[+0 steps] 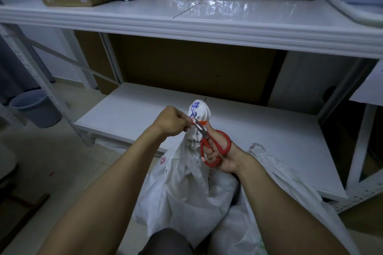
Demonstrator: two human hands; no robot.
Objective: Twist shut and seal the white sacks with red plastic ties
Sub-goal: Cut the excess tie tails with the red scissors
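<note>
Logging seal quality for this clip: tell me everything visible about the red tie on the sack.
The red tie is a thin flat strip, plastic by its look, cinched round the twisted neck of the white sack just under the bunched top. Its free tail runs left, taut, pinched by the left hand. The blades of the red-handled scissors, gripped in the right hand, meet the tail close to the sack.

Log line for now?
left hand pinches red tie tail | right hand holds red scissors, blades at tie | white sack neck cinched
</note>
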